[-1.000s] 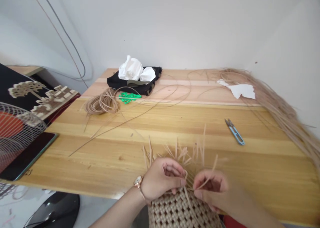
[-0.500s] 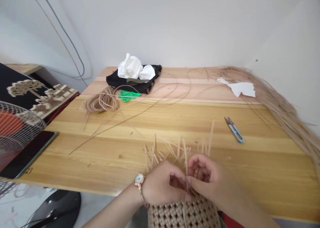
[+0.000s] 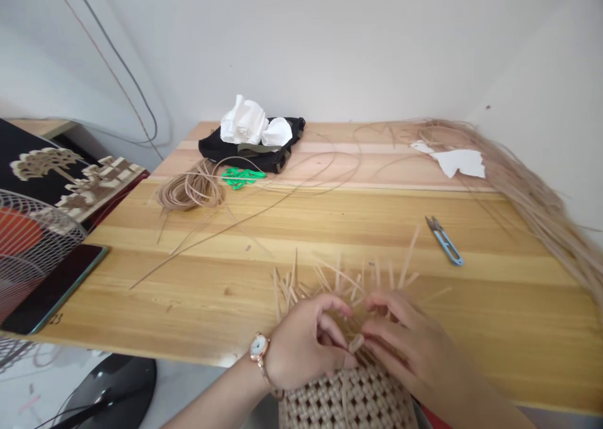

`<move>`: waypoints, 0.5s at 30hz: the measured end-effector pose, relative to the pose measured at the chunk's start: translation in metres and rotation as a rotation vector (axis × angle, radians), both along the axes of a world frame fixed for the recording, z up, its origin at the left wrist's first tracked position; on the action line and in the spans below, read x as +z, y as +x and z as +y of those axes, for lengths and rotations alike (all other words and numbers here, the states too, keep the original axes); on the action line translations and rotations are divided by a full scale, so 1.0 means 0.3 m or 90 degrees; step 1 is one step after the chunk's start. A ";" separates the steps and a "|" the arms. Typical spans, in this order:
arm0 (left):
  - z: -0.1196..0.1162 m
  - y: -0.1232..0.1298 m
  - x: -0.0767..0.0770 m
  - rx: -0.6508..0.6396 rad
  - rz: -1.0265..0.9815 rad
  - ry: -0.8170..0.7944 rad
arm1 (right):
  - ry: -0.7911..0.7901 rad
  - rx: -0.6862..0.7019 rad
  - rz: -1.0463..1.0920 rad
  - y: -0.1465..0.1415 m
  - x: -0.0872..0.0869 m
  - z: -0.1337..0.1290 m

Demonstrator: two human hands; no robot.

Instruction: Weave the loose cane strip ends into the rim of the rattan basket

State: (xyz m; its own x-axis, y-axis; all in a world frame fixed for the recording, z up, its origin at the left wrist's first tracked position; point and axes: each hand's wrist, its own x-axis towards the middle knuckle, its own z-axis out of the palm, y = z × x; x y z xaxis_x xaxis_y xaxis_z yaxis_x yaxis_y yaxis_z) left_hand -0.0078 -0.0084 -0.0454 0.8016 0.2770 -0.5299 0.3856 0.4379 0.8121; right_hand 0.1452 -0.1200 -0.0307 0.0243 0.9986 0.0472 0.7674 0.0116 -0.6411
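Observation:
A tan woven basket [image 3: 348, 397] is at the bottom of the head view, with loose strips [image 3: 339, 272] sticking up around its rim. My left hand [image 3: 306, 341], with a watch [image 3: 259, 346] at the wrist, grips the rim between curled fingers and thumb. At the near rim a short bent strip [image 3: 357, 343] shows between the two hands. My right hand [image 3: 405, 341] is slightly blurred; its thumb and a finger close at that strip, while its index finger arches above. The basket's inside is mostly hidden by hands and strips.
Blue thread snips [image 3: 444, 242] lie to the right. Behind are a strip coil [image 3: 191, 187], green clips [image 3: 242, 177], a black bag [image 3: 249, 156] with white tissue [image 3: 245, 121], torn paper [image 3: 459, 161] and a long strip bundle [image 3: 532, 190]. A phone [image 3: 54, 287] rests at left.
The upright strip between my hands is now bent down at the rim. My right hand has turned and its index finger has lifted. My left hand stays at the rim with its index finger raised.

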 end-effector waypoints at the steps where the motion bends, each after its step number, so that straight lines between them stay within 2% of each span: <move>1: -0.001 -0.003 -0.004 0.006 -0.011 0.003 | 0.011 0.007 0.001 -0.002 -0.004 -0.005; 4: -0.001 -0.008 -0.006 -0.006 -0.017 0.013 | 0.036 0.047 0.021 -0.013 0.001 -0.018; 7: 0.006 -0.006 0.003 -0.036 0.009 0.033 | 0.058 0.080 0.036 -0.022 0.033 -0.028; 12: 0.029 -0.001 0.011 -0.080 0.023 0.031 | -0.017 0.102 0.074 -0.028 0.075 -0.048; 15: 0.037 -0.002 0.008 -0.092 0.007 0.011 | 0.004 0.057 0.066 -0.035 0.068 -0.063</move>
State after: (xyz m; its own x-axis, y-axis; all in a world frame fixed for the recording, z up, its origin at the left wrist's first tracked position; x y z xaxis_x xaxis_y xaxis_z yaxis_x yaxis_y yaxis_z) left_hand -0.0083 0.0027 -0.0430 0.8277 0.1678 -0.5355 0.4533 0.3628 0.8142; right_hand 0.1346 -0.1389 -0.0103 -0.0595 0.9967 0.0559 0.6925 0.0815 -0.7168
